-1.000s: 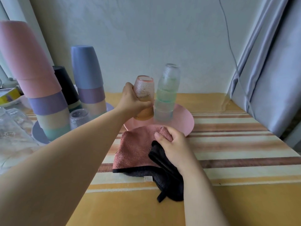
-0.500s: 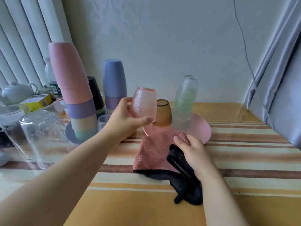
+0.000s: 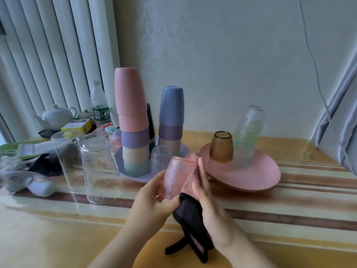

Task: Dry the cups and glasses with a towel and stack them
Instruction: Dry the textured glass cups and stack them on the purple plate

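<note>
The drying step is on. In the lower middle, the left hand (image 3: pixel 152 198) grips the pink glass (image 3: pixel 174 176); the right hand (image 3: pixel 207 202) presses the towel (image 3: pixel 190 215) on it. Next, stacking it on the amber glass (image 3: pixel 221 147) needs care.

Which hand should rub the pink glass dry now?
The right hand, probably. It already holds the towel pressed against the pink glass, while the left hand grips the glass to steady it.
</note>
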Tool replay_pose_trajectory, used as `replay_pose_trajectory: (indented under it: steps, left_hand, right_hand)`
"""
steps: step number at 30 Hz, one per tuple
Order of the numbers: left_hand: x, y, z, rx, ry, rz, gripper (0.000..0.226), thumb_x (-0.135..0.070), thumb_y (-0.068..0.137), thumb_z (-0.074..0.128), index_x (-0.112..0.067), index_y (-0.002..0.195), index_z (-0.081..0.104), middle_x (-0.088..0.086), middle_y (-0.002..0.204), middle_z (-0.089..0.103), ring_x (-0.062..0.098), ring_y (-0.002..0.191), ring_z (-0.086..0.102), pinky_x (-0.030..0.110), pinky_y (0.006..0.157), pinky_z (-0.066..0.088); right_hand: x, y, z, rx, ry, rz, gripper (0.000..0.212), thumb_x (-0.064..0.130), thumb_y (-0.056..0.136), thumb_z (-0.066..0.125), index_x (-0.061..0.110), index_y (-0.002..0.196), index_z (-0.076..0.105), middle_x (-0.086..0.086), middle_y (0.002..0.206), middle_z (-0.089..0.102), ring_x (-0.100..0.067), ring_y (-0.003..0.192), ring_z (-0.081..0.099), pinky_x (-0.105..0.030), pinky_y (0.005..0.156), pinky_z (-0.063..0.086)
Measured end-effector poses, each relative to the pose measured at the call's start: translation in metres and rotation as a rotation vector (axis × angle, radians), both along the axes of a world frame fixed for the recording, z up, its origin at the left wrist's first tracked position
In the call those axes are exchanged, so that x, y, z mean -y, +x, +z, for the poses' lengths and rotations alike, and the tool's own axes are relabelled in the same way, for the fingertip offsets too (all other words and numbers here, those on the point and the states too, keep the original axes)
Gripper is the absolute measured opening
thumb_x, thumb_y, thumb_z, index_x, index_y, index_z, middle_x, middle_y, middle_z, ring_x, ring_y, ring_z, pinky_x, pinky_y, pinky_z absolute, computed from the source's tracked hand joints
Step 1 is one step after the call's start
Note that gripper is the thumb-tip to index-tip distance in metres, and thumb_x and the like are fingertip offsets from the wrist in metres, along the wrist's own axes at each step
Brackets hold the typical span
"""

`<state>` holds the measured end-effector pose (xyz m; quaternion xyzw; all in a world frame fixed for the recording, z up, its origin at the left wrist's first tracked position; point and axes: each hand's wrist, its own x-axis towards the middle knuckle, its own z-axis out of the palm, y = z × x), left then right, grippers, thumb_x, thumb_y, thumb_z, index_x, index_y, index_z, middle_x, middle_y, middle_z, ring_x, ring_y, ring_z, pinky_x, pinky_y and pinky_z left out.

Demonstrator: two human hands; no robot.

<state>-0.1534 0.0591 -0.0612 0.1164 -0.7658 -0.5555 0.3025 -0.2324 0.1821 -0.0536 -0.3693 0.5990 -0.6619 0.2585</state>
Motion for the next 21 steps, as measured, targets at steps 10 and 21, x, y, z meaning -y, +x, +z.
replay_pose_trajectory:
  steps: [10,21]
  left_hand:
    - [-0.010,0.003,-0.001,0.126,0.211,-0.374,0.026,-0.023,0.072,0.074,-0.014,0.096,0.070,-0.010,0.081,0.072,0.002,0.078,0.065,0.011,0.071,0.047]
    - [-0.002,0.001,-0.004,-0.017,0.457,-0.232,0.066,-0.040,0.061,0.075,-0.012,0.116,0.053,0.009,0.099,0.070,0.027,0.090,0.066,0.052,0.096,0.050]
  right_hand:
    - [-0.011,-0.013,0.011,0.175,-0.035,-0.375,0.040,0.057,0.088,0.040,0.028,0.096,0.066,0.023,0.087,0.070,0.002,0.093,0.062,-0.013,0.084,0.045]
    - [-0.002,-0.004,0.000,0.409,-0.078,-0.112,0.064,0.067,0.082,0.039,0.016,0.110,0.066,-0.006,0.101,0.074,-0.018,0.097,0.069,-0.038,0.092,0.052]
